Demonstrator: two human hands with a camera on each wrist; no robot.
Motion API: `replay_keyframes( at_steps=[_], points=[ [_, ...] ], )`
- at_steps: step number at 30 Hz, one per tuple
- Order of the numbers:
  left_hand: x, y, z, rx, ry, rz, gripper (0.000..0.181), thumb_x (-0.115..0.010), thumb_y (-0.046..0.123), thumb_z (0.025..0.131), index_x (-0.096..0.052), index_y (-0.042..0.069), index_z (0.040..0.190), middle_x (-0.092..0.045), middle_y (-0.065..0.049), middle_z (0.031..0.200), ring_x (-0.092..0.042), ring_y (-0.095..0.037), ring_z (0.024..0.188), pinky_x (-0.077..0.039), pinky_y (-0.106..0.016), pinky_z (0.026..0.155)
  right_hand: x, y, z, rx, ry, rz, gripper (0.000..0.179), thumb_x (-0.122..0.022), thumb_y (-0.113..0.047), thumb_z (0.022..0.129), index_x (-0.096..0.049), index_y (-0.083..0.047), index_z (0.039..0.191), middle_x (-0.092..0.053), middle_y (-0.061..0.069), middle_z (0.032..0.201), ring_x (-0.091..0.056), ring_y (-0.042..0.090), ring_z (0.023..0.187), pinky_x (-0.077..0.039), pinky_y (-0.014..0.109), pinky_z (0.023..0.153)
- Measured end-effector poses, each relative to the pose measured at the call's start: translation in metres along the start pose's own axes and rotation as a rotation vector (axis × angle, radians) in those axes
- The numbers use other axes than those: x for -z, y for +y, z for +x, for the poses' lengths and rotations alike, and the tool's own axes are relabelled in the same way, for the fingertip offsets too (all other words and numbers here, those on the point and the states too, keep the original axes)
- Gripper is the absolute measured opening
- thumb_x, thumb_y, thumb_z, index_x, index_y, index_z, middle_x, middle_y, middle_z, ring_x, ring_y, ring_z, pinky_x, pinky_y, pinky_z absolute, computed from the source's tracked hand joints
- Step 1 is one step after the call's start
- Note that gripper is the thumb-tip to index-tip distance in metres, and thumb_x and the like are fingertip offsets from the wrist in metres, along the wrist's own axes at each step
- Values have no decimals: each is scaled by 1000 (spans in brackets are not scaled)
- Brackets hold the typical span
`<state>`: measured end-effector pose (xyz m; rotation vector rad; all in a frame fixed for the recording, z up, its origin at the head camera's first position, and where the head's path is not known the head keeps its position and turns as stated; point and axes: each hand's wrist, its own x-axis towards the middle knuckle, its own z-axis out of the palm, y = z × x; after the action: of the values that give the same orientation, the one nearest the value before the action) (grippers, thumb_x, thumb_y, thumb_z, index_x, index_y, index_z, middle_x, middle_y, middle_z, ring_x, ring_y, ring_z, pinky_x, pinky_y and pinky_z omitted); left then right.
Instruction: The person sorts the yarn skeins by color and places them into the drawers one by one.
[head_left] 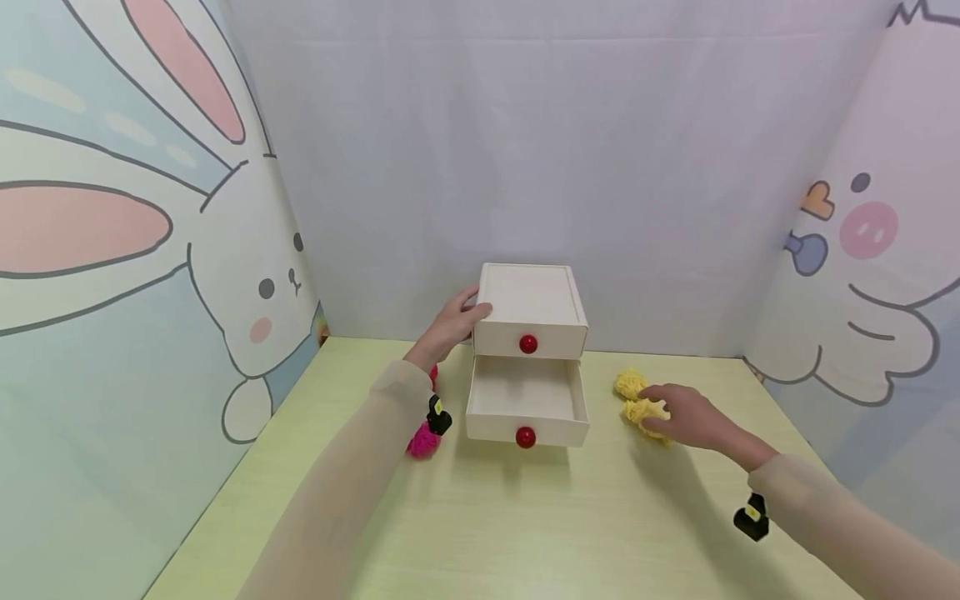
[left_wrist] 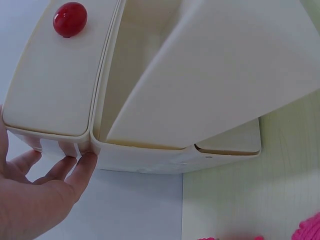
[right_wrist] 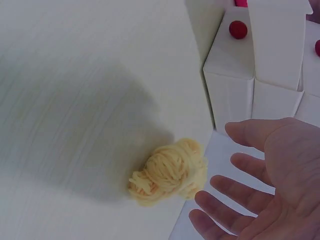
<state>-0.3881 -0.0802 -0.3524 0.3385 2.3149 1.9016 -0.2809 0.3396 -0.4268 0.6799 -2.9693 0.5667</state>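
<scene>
A white three-drawer cabinet [head_left: 532, 293] stands on the table, its middle drawer [head_left: 525, 430] pulled out and the top drawer [left_wrist: 55, 80] closed. My left hand [head_left: 452, 323] rests against the cabinet's upper left side, fingertips touching the side wall and thumb over the top edge. On the right, two yellow yarn bundles [head_left: 631, 383] lie close together. Above the nearer yellow bundle [right_wrist: 172, 172] hovers my right hand [head_left: 686, 415], its fingers spread and relaxed and holding nothing. The right wrist view shows a gap between these fingers and the yarn.
Left of the cabinet lie a magenta yarn bundle [head_left: 424, 442] and a red one [head_left: 433, 377], partly hidden by my left arm. The drawers carry round red knobs [head_left: 526, 437]. A pale curtain [head_left: 525, 150] hangs behind, with cartoon-printed panels at both sides.
</scene>
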Motion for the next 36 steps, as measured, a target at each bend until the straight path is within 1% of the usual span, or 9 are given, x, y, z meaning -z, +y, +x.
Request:
replay_keyframes(
  at_steps=[5, 9, 13, 17, 22, 25, 28, 32, 36],
  points=[
    [0, 1, 0, -4, 4, 8, 69, -59, 35, 110, -28, 24, 170, -42, -17, 165, -50, -37, 145, -45, -56, 117, -4, 13, 9, -41, 7, -33, 52, -82, -22, 93, -66, 8, 131, -70, 30, 118, -68, 48, 104, -57, 62, 85],
    [0, 0, 0, -7, 3, 13, 69, -59, 36, 110, -27, 25, 170, -41, -16, 166, -49, -37, 147, -45, -56, 117, -9, 23, 14, -98, -19, -39, 56, -81, -24, 93, -63, 11, 132, -69, 33, 117, -67, 51, 106, -56, 64, 86],
    [1, 0, 0, -8, 4, 8, 69, -59, 36, 110, -27, 25, 170, -41, -17, 166, -49, -37, 147, -45, -56, 117, -16, 28, 19, -164, -61, -29, 59, -79, -26, 94, -61, 13, 133, -69, 33, 116, -67, 48, 104, -57, 61, 84],
    [1, 0, 1, -8, 3, 13, 69, -59, 36, 110, -27, 25, 170, -41, -17, 166, -49, -37, 147, -46, -55, 117, -22, 29, 21, -198, -77, -13, 60, -78, -26, 93, -60, 13, 134, -69, 31, 115, -67, 43, 102, -57, 60, 85],
    [2, 0, 0, -18, -11, 5, 69, -58, 35, 110, -26, 25, 171, -41, -17, 165, -48, -36, 147, -45, -55, 117, -27, 26, 22, -200, -77, -6, 62, -78, -25, 92, -59, 15, 136, -68, 33, 120, -67, 37, 98, -57, 60, 88],
    [2, 1, -1, -23, -15, 3, 69, -58, 35, 110, -26, 24, 171, -41, -18, 165, -48, -37, 147, -45, -55, 117, -30, 26, 22, -199, -89, -5, 61, -77, -24, 91, -59, 14, 136, -70, 26, 111, -62, 30, 87, -56, 54, 81],
    [3, 0, -1, -23, -11, 4, 69, -58, 35, 110, -26, 24, 171, -41, -18, 165, -48, -37, 147, -45, -55, 117, -31, 26, 22, -195, -99, -2, 57, -78, -24, 91, -62, 11, 134, -70, 17, 105, -57, 24, 82, -53, 46, 76],
    [2, 0, -1, -23, -7, -3, 69, -59, 34, 110, -27, 23, 170, -42, -18, 165, -48, -37, 147, -44, -56, 117, -29, 21, 18, -183, -121, 15, 53, -80, -23, 91, -65, 7, 132, -69, 15, 106, -58, 24, 86, -54, 47, 78],
    [1, 1, -1, -26, -10, -13, 69, -59, 32, 110, -27, 23, 170, -42, -19, 164, -49, -38, 146, -44, -57, 117, -23, 9, 14, -134, -132, 33, 51, -82, -21, 89, -66, 5, 131, -69, 12, 105, -59, 23, 88, -55, 46, 78]
  ],
)
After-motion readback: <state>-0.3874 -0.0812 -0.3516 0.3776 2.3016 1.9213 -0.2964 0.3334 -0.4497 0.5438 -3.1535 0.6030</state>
